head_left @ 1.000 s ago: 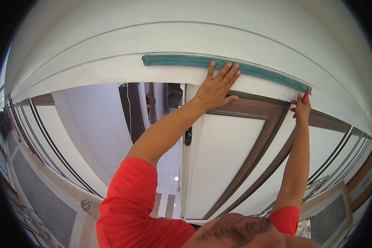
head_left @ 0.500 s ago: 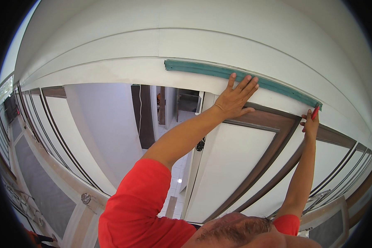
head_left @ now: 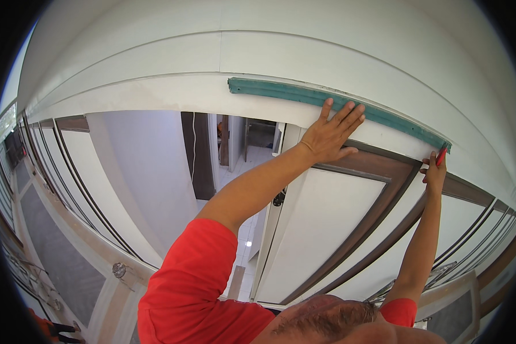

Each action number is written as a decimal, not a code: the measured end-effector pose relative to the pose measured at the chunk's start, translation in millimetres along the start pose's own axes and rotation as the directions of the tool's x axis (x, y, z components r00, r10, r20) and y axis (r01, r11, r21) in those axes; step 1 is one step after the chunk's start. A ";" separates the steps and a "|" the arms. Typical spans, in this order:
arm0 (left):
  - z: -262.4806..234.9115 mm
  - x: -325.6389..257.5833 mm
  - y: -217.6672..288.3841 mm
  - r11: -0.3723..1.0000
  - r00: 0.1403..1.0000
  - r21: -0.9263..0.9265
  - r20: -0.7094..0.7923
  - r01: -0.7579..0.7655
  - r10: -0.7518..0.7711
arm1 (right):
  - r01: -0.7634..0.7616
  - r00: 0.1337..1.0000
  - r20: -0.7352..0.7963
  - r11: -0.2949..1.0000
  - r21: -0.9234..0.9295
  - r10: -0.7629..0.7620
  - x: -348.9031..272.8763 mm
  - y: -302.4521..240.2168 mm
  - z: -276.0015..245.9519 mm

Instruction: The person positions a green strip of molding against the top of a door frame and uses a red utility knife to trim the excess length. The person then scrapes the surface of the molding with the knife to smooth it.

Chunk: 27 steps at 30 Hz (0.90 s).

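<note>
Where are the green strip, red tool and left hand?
green strip (head_left: 293,92): head view, on its face, toward its left end.
red tool (head_left: 441,157): head view, on its visible body.
left hand (head_left: 330,137): head view, on the back of the hand.

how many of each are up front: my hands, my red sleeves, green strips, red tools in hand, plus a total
Left hand and right hand: 2
Red sleeves: 2
Green strip: 1
Red tool: 1
Total: 6

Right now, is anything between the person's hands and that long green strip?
Nothing visible blocks the left hand, which lies partly over the long green strip. The right hand has only its slim red tool between, at the strip's right end.
</note>
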<state>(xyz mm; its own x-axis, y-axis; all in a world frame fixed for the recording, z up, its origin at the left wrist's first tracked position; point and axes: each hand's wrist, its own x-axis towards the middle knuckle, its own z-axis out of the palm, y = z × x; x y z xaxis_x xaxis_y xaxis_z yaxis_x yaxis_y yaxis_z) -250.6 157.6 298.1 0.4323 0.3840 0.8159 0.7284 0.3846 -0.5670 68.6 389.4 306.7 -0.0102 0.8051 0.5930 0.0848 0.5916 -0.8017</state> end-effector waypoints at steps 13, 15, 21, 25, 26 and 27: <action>1.5 1.0 1.1 0.995 1.000 -0.094 0.006 0.030 -0.030 | 0.105 0.966 -0.238 0.994 0.020 -0.097 -4.4 -0.7 6.8; 2.8 0.5 3.0 0.993 0.999 -0.112 0.014 0.036 -0.035 | 0.186 0.903 -0.398 0.982 0.026 -0.160 -2.1 -0.2 5.1; -0.6 3.7 3.2 0.999 0.999 -0.033 0.039 0.028 -0.027 | 0.067 0.903 -0.428 0.997 0.025 -0.050 -5.6 -29.1 -0.5; 2.2 5.0 4.3 1.000 0.999 -0.008 0.046 0.021 -0.020 | 0.182 0.900 -0.434 0.929 0.324 -0.025 -9.6 -58.0 -4.2; 2.7 4.4 4.8 1.000 0.999 -0.009 0.046 0.019 -0.019 | 0.236 0.893 -0.450 0.871 0.431 -0.020 -15.1 -68.9 -7.0; 1.5 2.8 3.2 1.000 0.999 -0.004 0.051 0.018 -0.017 | 0.212 0.892 -0.450 0.840 0.499 0.042 -19.5 -75.0 -9.7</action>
<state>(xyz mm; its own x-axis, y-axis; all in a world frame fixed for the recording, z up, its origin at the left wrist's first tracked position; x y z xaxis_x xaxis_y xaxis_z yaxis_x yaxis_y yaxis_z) -247.8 161.1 298.3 0.3922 0.4193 0.8188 0.7379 0.3881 -0.5522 72.1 329.0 356.0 0.4427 0.7240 0.5289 -0.4279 0.6890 -0.5850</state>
